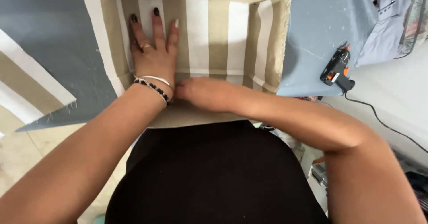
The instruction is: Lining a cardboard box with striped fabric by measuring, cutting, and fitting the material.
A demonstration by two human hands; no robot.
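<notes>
While the person leans over the work, their black-clothed lap fills the near part of the view, and both forearms reach forward from it into a fabric-lined box (267, 46). Nearest comes the right hand (203, 92), curled loosely with its knuckles up and its fingertips tucked down at the seam where the near wall meets the floor of the box; it seems to press the striped fabric (218, 37) into that crease, though whether it pinches anything there I cannot tell. Just to the left of it, almost touching at the wrist, the left hand (154, 50) lies open and flat, fingers spread, palm down on the beige and white striped lining, most likely to keep the cloth smooth and stop it from shifting. It grips nothing. Bracelets (154, 83) circle that wrist and a ring sits on one finger. Beyond the fingertips rises the far wall of the box, its plain beige edge folded over. Well off to the right of the right hand, on a pale blue cloth (321, 23), a black and orange glue gun (336, 68) rests on its stand, its cord trailing off to the right, set aside yet within reach.
</notes>
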